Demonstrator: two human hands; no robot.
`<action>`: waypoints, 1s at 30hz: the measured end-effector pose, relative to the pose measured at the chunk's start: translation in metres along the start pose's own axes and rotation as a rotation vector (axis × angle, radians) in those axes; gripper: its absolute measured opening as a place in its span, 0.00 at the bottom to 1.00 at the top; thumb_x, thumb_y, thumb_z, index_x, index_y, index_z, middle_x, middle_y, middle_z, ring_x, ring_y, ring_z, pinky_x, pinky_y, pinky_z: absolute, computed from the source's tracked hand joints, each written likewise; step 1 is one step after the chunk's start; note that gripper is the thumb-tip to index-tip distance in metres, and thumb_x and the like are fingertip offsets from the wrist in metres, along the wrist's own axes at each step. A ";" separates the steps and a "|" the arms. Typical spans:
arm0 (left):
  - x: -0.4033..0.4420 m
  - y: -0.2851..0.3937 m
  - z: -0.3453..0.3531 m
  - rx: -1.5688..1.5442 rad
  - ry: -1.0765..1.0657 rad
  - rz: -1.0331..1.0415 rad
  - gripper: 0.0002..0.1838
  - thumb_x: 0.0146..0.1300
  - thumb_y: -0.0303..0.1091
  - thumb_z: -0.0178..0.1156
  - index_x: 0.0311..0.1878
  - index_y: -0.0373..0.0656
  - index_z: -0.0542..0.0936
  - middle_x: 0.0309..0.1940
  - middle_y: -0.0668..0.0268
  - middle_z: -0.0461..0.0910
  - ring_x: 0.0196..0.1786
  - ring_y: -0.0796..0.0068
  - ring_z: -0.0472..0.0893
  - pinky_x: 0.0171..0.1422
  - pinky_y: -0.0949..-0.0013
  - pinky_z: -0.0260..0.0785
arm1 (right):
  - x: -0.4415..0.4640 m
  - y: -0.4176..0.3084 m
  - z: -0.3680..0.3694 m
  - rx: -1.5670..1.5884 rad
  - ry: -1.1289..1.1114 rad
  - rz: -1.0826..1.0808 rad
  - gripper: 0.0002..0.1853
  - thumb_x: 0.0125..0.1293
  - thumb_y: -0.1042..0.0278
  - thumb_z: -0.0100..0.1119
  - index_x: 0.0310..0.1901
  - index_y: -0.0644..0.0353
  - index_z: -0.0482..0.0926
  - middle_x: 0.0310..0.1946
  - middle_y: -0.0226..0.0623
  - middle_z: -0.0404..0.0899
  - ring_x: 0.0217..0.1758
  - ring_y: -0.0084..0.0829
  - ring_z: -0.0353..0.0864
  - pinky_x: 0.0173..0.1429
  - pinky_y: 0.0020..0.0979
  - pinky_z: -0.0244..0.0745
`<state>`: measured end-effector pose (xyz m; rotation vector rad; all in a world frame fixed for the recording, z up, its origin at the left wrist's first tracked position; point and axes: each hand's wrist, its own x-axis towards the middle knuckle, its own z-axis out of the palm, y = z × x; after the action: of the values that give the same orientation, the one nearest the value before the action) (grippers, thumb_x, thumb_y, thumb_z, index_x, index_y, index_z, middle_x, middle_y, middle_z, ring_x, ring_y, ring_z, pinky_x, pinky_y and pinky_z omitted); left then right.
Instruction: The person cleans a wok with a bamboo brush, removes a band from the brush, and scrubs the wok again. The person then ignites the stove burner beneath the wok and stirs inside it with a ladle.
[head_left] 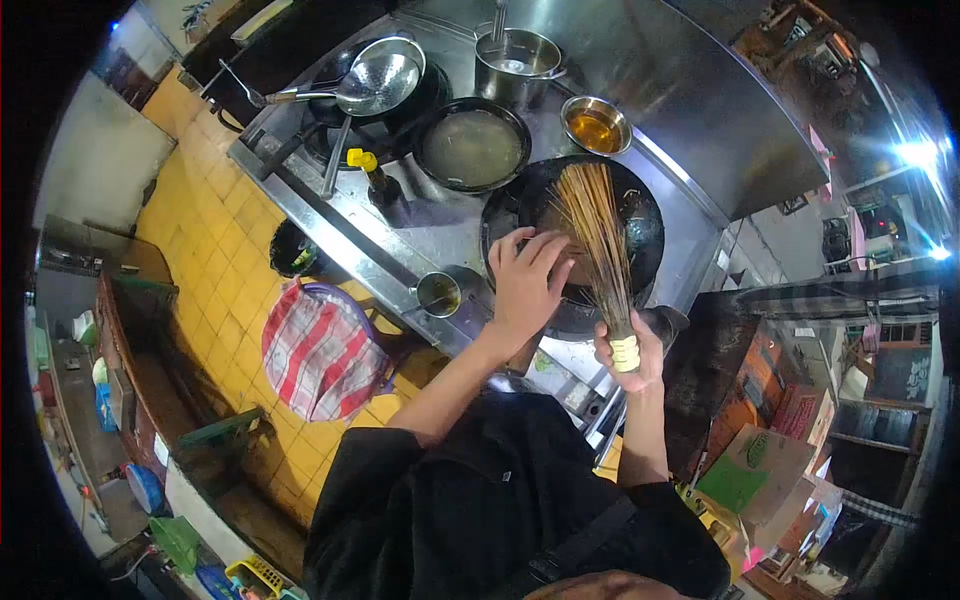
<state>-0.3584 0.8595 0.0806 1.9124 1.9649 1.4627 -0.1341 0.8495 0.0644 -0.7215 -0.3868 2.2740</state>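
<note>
A brush of thin brown sticks (pixel 594 225) is held by its yellow-wrapped handle in my right hand (pixel 634 355), its bristles spread over a large dark wok (pixel 645 215). My left hand (pixel 528 280) is beside the bristles at the wok's left edge, its fingers apart and curved. Whether its fingertips touch the sticks is hard to tell. Left of the wok lies a round black pan (pixel 472 146) with cloudy liquid. A steel bowl of amber liquid (pixel 596 126) stands behind the wok.
On the steel counter (pixel 420 235) stand a dark bottle with a yellow cap (pixel 383 187), a small metal cup (pixel 438 294) and a steel pot (pixel 516 68). A strainer (pixel 378 84) rests at the back left. Below, a red-and-white cloth (pixel 318 352) covers a stool.
</note>
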 end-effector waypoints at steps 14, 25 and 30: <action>0.004 0.003 0.003 -0.085 0.059 0.031 0.06 0.53 0.32 0.69 0.34 0.47 0.83 0.31 0.71 0.83 0.44 0.66 0.77 0.57 0.57 0.57 | -0.005 0.010 0.006 0.093 -0.018 0.024 0.22 0.75 0.49 0.43 0.54 0.60 0.73 0.37 0.47 0.78 0.30 0.37 0.74 0.30 0.33 0.68; -0.001 0.002 0.004 -0.136 -0.074 -0.055 0.07 0.54 0.31 0.67 0.38 0.45 0.83 0.33 0.67 0.84 0.43 0.63 0.79 0.54 0.57 0.60 | -0.010 0.014 0.010 0.040 -0.047 0.008 0.22 0.75 0.49 0.44 0.53 0.61 0.72 0.33 0.44 0.76 0.27 0.34 0.73 0.27 0.32 0.67; 0.000 -0.002 0.008 -0.177 -0.166 -0.058 0.06 0.56 0.30 0.64 0.37 0.44 0.82 0.33 0.64 0.83 0.41 0.60 0.78 0.52 0.57 0.61 | -0.014 0.013 0.010 0.029 -0.030 0.015 0.22 0.77 0.50 0.38 0.53 0.61 0.72 0.31 0.43 0.73 0.25 0.32 0.69 0.27 0.30 0.66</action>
<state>-0.3553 0.8640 0.0747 1.8228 1.7428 1.3644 -0.1387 0.8296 0.0720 -0.6786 -0.3630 2.3017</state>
